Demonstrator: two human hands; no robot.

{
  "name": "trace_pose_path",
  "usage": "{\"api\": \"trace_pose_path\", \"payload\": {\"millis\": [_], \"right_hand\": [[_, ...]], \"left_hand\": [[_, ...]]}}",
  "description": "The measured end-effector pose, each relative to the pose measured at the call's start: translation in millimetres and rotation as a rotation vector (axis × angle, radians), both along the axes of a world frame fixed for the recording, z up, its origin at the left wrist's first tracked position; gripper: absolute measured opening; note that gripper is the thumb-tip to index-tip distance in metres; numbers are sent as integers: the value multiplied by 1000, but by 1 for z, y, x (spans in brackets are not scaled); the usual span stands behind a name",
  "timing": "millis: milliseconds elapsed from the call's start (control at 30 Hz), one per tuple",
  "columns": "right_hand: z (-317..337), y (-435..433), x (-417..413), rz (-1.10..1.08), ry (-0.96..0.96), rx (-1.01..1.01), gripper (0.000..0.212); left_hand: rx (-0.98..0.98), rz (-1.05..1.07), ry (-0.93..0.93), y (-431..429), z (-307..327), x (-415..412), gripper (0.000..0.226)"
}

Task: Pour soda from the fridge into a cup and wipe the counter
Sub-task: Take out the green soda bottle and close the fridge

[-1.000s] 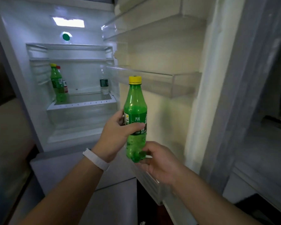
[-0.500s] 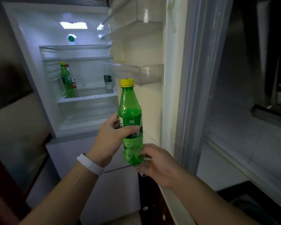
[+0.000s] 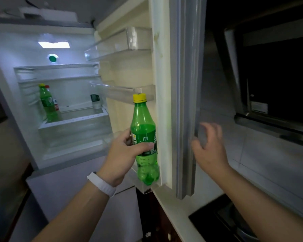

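Note:
My left hand (image 3: 124, 154) grips a green soda bottle (image 3: 144, 137) with a yellow cap around its label and holds it upright in front of the open fridge. My right hand (image 3: 208, 145) is off the bottle, fingers spread, at the outer edge of the open fridge door (image 3: 184, 102); whether it touches the edge is unclear. Inside the lit fridge (image 3: 63, 102) a second green bottle (image 3: 47, 103) stands on the left of the shelf, with a red-capped bottle partly hidden behind it.
A small clear bottle (image 3: 95, 101) stands at the right of the fridge shelf. The door's shelves (image 3: 122, 44) look bare. To the right runs a pale counter (image 3: 175, 206) with a dark cooktop (image 3: 222, 222), a tiled wall and a range hood (image 3: 269, 123) above.
My right hand has let go of the bottle's base and moved up and right to the door's edge. The left hand still holds the bottle. My view has turned right.

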State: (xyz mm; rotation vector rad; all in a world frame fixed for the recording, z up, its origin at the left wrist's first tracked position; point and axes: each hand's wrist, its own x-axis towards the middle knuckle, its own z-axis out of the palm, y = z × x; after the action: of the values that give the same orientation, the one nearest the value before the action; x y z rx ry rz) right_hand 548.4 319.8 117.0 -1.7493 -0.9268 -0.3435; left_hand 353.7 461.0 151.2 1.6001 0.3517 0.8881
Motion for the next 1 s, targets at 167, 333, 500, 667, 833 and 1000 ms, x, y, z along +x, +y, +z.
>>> {"api": "trace_pose_path", "payload": {"millis": [167,333,500,667,833,1000], "right_hand": [[0,12,6,167,131,-89,80],[-8,18,-11,181,145,-78,86],[-17,23,-40,165,52,-107,84],[-28,28,-69,170,-178,-210,83],[-35,44,-102,195,-344,-265,82],[-41,70,-139,244,-442,-217,94]], "left_hand": [[-2,-31,-4,-9,8,-1,48],[2,-28,0,-12,10,-12,41],[6,-7,15,-9,14,-35,43],[-10,36,16,-1,13,-70,44],[-29,117,11,7,10,-116,42],[-40,195,24,14,6,-167,38]]}}
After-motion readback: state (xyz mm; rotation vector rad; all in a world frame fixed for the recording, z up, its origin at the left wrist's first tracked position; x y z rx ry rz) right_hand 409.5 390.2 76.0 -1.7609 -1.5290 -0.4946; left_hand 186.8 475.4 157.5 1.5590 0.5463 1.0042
